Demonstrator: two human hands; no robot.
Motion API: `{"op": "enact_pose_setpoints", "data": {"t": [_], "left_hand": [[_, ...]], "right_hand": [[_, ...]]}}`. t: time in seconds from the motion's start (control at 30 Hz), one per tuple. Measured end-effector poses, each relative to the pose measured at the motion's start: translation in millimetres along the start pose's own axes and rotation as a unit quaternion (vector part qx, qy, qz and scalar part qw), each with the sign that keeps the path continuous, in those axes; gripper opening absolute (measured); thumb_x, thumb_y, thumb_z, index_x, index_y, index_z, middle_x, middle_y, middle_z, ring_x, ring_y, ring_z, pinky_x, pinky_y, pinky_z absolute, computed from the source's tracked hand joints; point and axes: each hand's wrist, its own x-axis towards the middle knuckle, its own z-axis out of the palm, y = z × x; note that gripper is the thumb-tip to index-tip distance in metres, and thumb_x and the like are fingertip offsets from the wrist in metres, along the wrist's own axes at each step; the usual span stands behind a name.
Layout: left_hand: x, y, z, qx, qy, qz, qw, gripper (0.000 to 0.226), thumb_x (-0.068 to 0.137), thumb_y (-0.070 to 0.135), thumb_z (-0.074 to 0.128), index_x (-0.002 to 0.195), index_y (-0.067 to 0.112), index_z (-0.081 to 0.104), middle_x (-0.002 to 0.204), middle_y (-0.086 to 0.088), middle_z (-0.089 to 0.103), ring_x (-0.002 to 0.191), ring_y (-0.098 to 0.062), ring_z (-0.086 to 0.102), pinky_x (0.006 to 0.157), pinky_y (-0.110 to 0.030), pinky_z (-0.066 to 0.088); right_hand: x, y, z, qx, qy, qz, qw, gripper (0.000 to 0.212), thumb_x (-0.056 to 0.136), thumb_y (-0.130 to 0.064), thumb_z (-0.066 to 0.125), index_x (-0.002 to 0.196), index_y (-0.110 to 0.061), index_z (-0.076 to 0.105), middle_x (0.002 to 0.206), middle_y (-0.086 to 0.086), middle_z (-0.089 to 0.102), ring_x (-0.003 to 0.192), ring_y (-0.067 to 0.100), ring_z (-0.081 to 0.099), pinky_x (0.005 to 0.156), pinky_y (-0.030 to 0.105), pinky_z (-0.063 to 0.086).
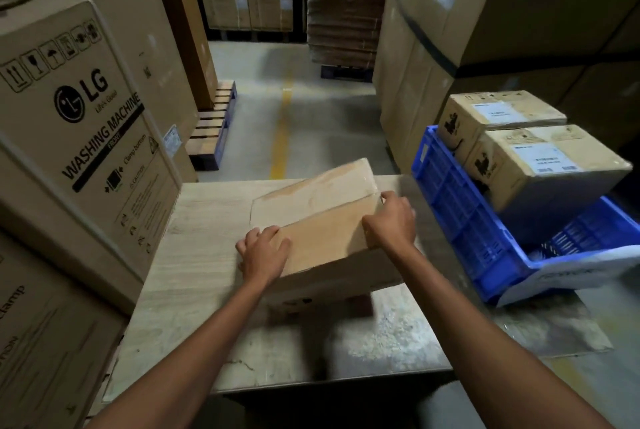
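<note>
Two hands, one box

Head view: the box is tilted over the counter, its near edge raised. The left hand curls round its near corner and the right hand clamps the far edge: opposite grips, likely to steady it.

The carton is matt brown cardboard, its upper face sealed under clear glossy tape that catches the light. The tabletop shows pale wood grain, worn grey, scuffed and rough towards its near edge. The crate is blue plastic with lattice walls and a slight sheen; the two boxes in it are dull cardboard with white paper labels. The washing machine carton is matt printed cardboard, and the floor is smooth grey concrete
</note>
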Motion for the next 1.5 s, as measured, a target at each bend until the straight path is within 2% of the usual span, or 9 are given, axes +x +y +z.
{"op": "enact_pose_setpoints", "data": {"t": [0.3,0.5,0.6,0.7,0.83,0.93,1.03,1.33,1.5], "left_hand": [[-24,34,2,-0.334,-0.16,-0.087,0.925,0.035,0.105,0.039,0.042,0.101,0.015,0.066,0.092,-0.004,0.071,0.079,-0.015,0.065,0.069,-0.029,0.044],[-39,51,-25,-0.464,-0.079,-0.04,0.881,0.037,0.103,0.045,0.044,0.121,0.02,0.064,0.109,-0.001,0.074,0.107,-0.026,0.068,0.095,-0.045,0.05],[-53,61,-21,-0.411,-0.076,0.042,0.907,0.033,0.095,0.037,0.062,0.127,0.028,0.058,0.115,0.007,0.071,0.108,-0.016,0.067,0.097,-0.044,0.053],[-60,64,-13,-0.364,-0.081,0.085,0.924,0.043,0.097,0.032,0.06,0.138,0.037,0.048,0.123,0.016,0.065,0.111,-0.007,0.064,0.096,-0.038,0.053],[-46,67,-32,-0.337,-0.094,0.112,0.93,0.04,0.101,0.02,0.056,0.138,0.032,0.048,0.129,0.008,0.064,0.113,-0.01,0.064,0.095,-0.035,0.055],[-46,63,-40,-0.14,0.055,0.217,0.965,0.042,0.097,0.015,0.059,0.139,0.015,0.054,0.137,-0.002,0.059,0.125,-0.018,0.055,0.104,-0.035,0.048],[-57,59,-31,-0.019,0.104,0.363,0.926,0.036,0.093,0.02,0.058,0.125,0.005,0.064,0.138,-0.012,0.058,0.132,-0.025,0.049,0.113,-0.034,0.037],[-58,55,-12,0.105,0.135,0.423,0.89,0.043,0.099,0.036,0.043,0.121,0.009,0.069,0.132,-0.013,0.064,0.127,-0.031,0.057,0.113,-0.044,0.032],[-61,65,-15,0.107,0.141,0.424,0.888,0.033,0.094,0.031,0.048,0.107,0.011,0.07,0.117,-0.01,0.067,0.112,-0.029,0.062,0.098,-0.041,0.049]], "right_hand": [[-53,-78,-3,-0.06,-0.046,-0.207,0.975,0.026,0.089,-0.028,0.058,0.107,-0.017,0.073,0.112,0.009,0.06,0.102,0.032,0.06,0.083,0.04,0.053],[-65,-60,14,-0.191,-0.026,-0.26,0.946,0.037,0.095,-0.043,0.052,0.125,-0.023,0.062,0.138,0.006,0.05,0.129,0.031,0.039,0.107,0.058,0.03],[-51,-45,3,-0.213,-0.04,-0.104,0.971,0.077,0.084,-0.075,0.049,0.144,-0.027,0.041,0.159,0.014,0.022,0.145,0.043,0.017,0.106,0.077,0.009],[-39,-37,-8,-0.152,-0.106,-0.042,0.982,0.106,0.072,-0.086,0.055,0.154,-0.028,0.022,0.156,0.015,0.022,0.139,0.043,0.027,0.106,0.065,0.027],[-44,-28,-3,-0.147,-0.069,-0.094,0.982,0.089,0.082,-0.074,0.058,0.15,-0.025,0.031,0.156,0.016,0.023,0.135,0.041,0.035,0.105,0.052,0.036],[-50,-12,3,-0.091,0.012,-0.183,0.979,0.054,0.089,-0.052,0.063,0.131,-0.018,0.056,0.153,0.013,0.035,0.135,0.034,0.04,0.103,0.046,0.042],[-56,7,10,-0.031,0.06,-0.281,0.957,0.029,0.089,-0.031,0.064,0.108,-0.011,0.07,0.134,0.007,0.057,0.123,0.026,0.054,0.095,0.04,0.051],[-62,40,25,-0.041,0.134,-0.386,0.912,0.037,0.098,-0.036,0.048,0.117,-0.013,0.071,0.134,0.007,0.063,0.132,0.028,0.052,0.108,0.041,0.041],[-57,31,15,-0.128,0.165,-0.38,0.901,0.024,0.089,-0.039,0.054,0.098,-0.02,0.065,0.113,-0.003,0.065,0.109,0.021,0.058,0.087,0.042,0.04]]}}
